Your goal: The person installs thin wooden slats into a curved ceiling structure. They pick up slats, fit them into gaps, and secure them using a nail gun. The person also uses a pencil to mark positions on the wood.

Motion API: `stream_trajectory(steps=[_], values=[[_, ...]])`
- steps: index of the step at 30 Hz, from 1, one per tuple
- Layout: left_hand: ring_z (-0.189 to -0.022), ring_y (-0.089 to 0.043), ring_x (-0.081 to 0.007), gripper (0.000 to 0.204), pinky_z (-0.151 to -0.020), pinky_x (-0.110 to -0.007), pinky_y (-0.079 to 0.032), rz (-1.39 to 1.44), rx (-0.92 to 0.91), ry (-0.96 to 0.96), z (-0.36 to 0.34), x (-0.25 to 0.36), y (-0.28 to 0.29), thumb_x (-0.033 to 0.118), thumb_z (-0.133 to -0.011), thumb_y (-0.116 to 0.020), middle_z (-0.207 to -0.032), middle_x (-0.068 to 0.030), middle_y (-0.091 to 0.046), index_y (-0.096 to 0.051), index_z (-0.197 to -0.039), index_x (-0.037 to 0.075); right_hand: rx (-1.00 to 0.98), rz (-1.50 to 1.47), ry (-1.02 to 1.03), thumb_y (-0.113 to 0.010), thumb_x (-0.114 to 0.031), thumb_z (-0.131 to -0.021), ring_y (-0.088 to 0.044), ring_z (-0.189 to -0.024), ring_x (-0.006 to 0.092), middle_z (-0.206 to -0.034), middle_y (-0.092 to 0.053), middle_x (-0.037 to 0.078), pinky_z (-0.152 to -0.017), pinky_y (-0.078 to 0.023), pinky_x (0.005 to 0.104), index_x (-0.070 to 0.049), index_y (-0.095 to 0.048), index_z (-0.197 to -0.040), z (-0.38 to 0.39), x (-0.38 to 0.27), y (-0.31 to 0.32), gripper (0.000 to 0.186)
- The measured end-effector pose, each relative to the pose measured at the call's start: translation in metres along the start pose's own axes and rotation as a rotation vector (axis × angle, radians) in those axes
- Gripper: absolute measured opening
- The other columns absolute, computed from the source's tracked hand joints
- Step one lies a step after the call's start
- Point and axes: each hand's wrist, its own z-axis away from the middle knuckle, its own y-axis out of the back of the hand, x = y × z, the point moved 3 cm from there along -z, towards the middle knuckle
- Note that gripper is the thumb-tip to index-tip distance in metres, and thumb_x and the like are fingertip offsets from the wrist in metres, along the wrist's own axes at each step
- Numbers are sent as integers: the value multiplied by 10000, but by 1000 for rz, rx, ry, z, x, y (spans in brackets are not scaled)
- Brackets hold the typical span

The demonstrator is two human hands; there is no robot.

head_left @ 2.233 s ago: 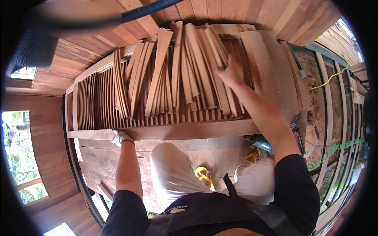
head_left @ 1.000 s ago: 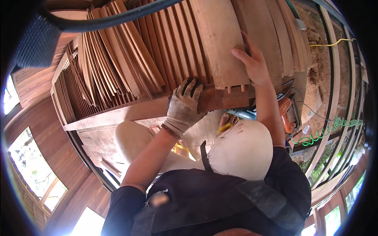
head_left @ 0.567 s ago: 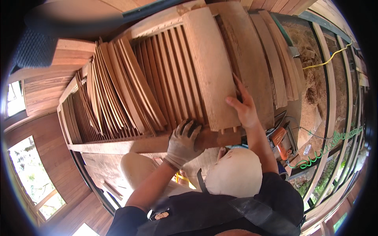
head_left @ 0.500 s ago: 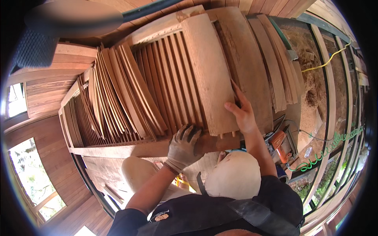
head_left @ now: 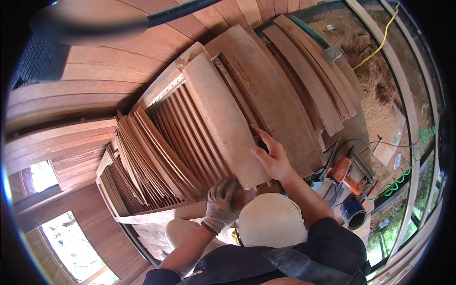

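A slatted wooden frame (head_left: 156,215) lies in front of me, its dark narrow slats (head_left: 178,130) running between two rails. Across its right part rests a wide, flat wooden board (head_left: 216,111). My bare right hand (head_left: 274,161) grips the board's right edge near its lower end, thumb on top and fingertips partly hidden along the side. On the near rail, just left of the board's lower end, lies my gloved left hand (head_left: 220,204), fingers loosely apart and slightly blurred. Loose thin wooden strips (head_left: 154,159) are piled over the frame's left half.
More wide boards (head_left: 311,78) lie to the right. Beyond my right arm are an orange power tool (head_left: 346,175), a dark blue cylinder (head_left: 354,213) and a coiled green hose (head_left: 396,184). A yellow cord (head_left: 377,50) crosses the sawdust-covered floor (head_left: 375,90). Plank walls (head_left: 102,78) stand at left.
The view has turned, so the frame and boards appear tilted and shifted left. Both hands keep about the same places on the rail and the board's edge.
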Motion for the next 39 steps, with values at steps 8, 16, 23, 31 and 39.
stream_trajectory(steps=[8, 16, 23, 31, 39], values=[[-1330, -488, -400, 846, -1091, -548, -411, -81, -20, -61, -6, -4, -16, 434, -665, -828, -1460, -149, -531, -571, -1411, 129, 70, -30, -76, -530, -379, -1079, -507, -1387, 256, -1471, -572, 212, -1159, -354, 361, 19, -432, -1533, 7, 23, 3, 612], [-1326, -541, -366, 751, -1122, -519, -452, 83, -17, 39, -10, -1, -6, 368, -634, -872, -1375, -143, -599, -626, -1305, 138, -126, -134, -104, -666, -575, -930, -463, -1437, 335, -1551, -472, 204, -1191, -334, 452, -20, -314, -1609, 38, -23, 35, 944], [-1298, -559, -362, 738, -1106, -493, -470, 66, 31, 23, -7, -1, -6, 368, -640, -873, -1367, -127, -609, -626, -1299, 144, -286, 816, 278, -938, -455, -603, -489, -1416, 368, -1503, -533, 167, -1190, -353, 544, -12, -425, -1535, 83, -31, 54, 1152], [-1267, -592, -361, 731, -1078, -483, -495, 78, 55, -19, -8, 2, -9, 398, -659, -868, -1294, -129, -659, -639, -1300, 132, -236, 1108, 429, -941, -371, -567, -530, -1377, 345, -1401, -605, 142, -1202, -333, 587, -4, -553, -1411, 95, -5, 42, 999], [-1331, -532, -333, 722, -1169, -478, -373, 67, 24, -25, -4, -8, -6, 471, -759, -786, -1406, -141, -603, -612, -1361, 112, -122, 1076, 578, -937, -388, -619, -550, -1348, 374, -1375, -609, 206, -1152, -385, 582, -3, -512, -1444, 85, 0, 1, 1005]])
